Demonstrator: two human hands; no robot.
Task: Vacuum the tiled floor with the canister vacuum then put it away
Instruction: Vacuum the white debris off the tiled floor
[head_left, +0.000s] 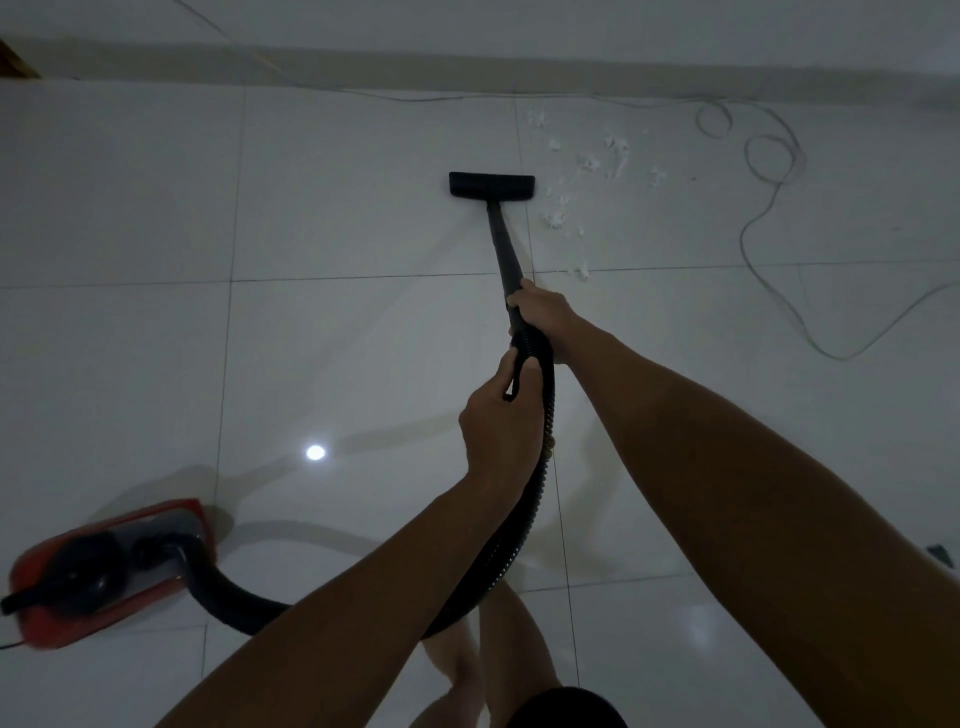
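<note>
Canister vacuum (111, 569) sitting low and off to the left, well behind both sets of fingers, red shell with dark fittings on top and a bit scuffed-looking in this dim light. Black ribbed hose (524, 499) looping from its front, passing under the left forearm and climbing up to the grip. Right hand (543, 312) wrapping snugly around the black wand (503, 244) where it meets the hose, fingers closed all the way round. Left hand (496, 421) just behind it, fingers (506, 371) curling tight on the hose cuff, so both clamping down and nothing loose.

Floor head (491, 185) lying flat on the tile out ahead of the fingers. Scraps of white debris (587, 171) still scattered just beside the head, to its right and trailing back toward the right fingers. Tiles to the left of the fingers looking clean and glossy, though too dark to swear by it. Thin pale cord (769, 208) coiling on the floor further right, beyond the mess.

Guessing roughly midway: sweeping still going, that litter patch waiting, and packing away not started yet. Probably worth watching that cord once the head swings right.
</note>
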